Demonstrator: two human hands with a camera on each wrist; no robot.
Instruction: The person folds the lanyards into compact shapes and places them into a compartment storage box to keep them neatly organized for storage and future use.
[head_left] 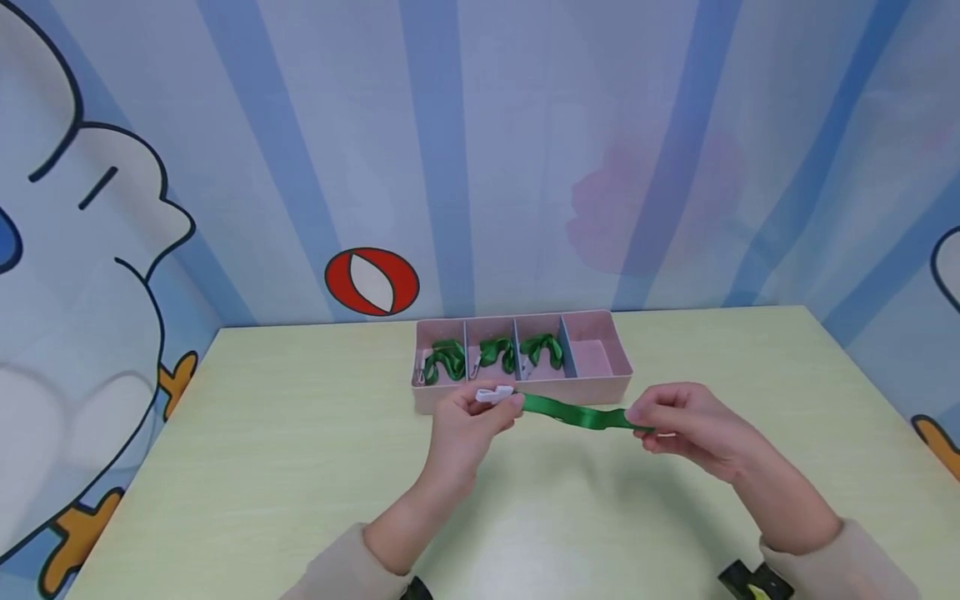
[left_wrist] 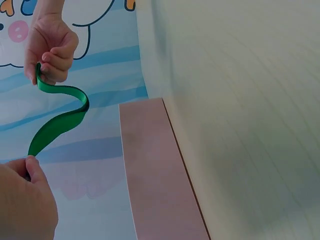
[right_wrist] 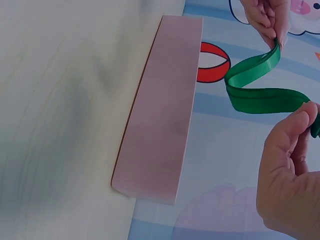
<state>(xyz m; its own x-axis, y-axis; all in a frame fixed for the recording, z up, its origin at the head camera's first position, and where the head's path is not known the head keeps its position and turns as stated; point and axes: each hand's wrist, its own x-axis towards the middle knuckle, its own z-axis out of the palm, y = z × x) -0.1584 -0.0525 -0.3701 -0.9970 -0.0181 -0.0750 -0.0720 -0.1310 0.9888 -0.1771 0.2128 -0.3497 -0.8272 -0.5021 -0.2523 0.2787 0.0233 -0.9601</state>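
Note:
A green satin ribbon strap with a white clip at one end stretches between both hands, above the table and in front of a pink divided box. My left hand pinches the strap's clip end between thumb and fingers. At the other end, my right hand pinches the ribbon with thumb and forefinger. The ribbon sags in a loose curve in both wrist views. Three more bundled green straps with light clips lie in the box, one each in its three left compartments.
The pink box stands near the table's back edge, its rightmost compartment holding no strap. Behind the pale wood table hangs a blue striped cartoon backdrop. Dark objects show by the sleeves at the bottom edge.

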